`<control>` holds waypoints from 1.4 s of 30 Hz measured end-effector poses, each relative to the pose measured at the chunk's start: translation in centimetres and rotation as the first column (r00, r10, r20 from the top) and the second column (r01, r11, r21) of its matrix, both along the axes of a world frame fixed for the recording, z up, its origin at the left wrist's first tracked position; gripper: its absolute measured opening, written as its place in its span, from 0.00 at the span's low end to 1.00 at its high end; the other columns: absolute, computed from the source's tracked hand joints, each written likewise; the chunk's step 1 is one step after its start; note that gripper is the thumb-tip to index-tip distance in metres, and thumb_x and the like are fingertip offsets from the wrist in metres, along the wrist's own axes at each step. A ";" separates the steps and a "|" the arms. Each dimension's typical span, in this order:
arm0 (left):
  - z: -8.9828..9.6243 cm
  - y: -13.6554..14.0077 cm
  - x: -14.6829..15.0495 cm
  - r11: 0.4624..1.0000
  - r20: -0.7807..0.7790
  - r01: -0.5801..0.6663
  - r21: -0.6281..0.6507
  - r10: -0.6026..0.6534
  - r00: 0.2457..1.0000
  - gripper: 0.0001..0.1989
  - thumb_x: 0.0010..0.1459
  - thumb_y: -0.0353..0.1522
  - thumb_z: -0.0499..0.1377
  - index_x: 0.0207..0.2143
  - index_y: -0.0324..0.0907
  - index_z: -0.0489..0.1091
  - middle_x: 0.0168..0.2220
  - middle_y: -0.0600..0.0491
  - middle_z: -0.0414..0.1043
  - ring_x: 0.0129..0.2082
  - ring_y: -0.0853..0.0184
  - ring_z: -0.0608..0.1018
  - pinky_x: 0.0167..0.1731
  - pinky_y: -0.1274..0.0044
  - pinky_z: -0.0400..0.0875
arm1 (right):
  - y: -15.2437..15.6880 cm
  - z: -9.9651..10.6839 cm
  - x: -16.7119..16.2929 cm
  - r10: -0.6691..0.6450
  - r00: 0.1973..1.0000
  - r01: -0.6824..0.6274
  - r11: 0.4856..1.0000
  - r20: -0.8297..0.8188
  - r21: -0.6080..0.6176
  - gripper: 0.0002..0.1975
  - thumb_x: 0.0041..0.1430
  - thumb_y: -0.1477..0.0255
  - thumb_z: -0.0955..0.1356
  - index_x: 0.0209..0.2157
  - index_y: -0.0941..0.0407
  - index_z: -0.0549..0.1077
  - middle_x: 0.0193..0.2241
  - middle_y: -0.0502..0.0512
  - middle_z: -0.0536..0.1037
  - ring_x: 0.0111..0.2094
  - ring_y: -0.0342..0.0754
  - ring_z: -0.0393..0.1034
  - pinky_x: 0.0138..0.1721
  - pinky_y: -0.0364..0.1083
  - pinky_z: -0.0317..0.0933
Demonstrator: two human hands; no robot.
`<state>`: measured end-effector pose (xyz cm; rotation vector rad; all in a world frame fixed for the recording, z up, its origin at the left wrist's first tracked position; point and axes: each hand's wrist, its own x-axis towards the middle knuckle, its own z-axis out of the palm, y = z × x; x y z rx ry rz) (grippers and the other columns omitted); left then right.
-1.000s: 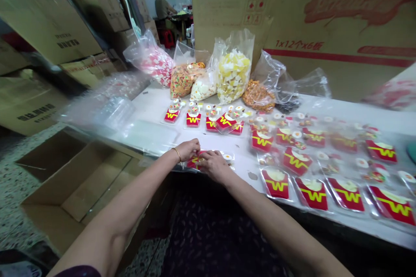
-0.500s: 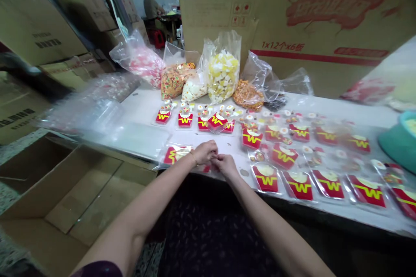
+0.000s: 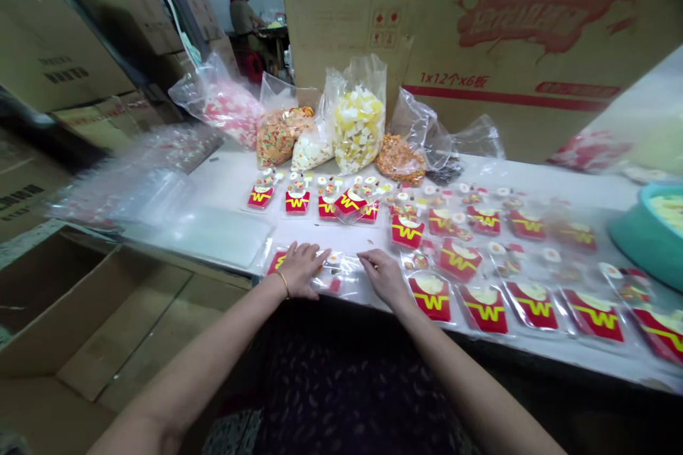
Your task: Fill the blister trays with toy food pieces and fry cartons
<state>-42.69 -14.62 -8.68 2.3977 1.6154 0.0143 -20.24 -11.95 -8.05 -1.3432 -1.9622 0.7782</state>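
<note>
My left hand (image 3: 302, 269) lies with its fingers spread on a clear plastic bag (image 3: 346, 286) at the table's front edge. Inside that bag are a red piece with a yellow zigzag, partly under my fingers, and small loose charms, one like a fried egg. At the bag's right end is my right hand (image 3: 385, 277), thumb and fingers pressed together. Whether they grip the bag's edge or some small piece cannot be made out. Just right of it lies a filled packet (image 3: 431, 296) with a red fries-box piece, in rows of similar packets.
Bags of small pieces stand along the back, among them a bag of yellow and white bits (image 3: 358, 124). Flat clear bags (image 3: 213, 236) lie at left, above an open carton (image 3: 144, 327). A teal basin (image 3: 643, 238) sits at right. Far back, a person (image 3: 244, 14) sits.
My hands were together over the bag's right part. Now my left hand has moved left and opened flat on the bag, and the right has drawn slightly right. The view has shifted a little.
</note>
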 end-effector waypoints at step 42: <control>-2.2 1.1 -18.9 0.834 0.092 -0.524 0.170 0.516 0.852 0.10 0.51 0.35 0.52 0.36 0.43 0.66 0.43 0.50 0.66 0.43 0.63 0.68 0.42 0.72 0.61 | 4.9 6.4 -5.0 0.266 0.453 -0.563 0.825 0.851 0.042 0.45 0.36 0.64 0.71 0.57 0.51 0.52 0.48 0.64 0.62 0.48 0.63 0.56 0.49 0.59 0.42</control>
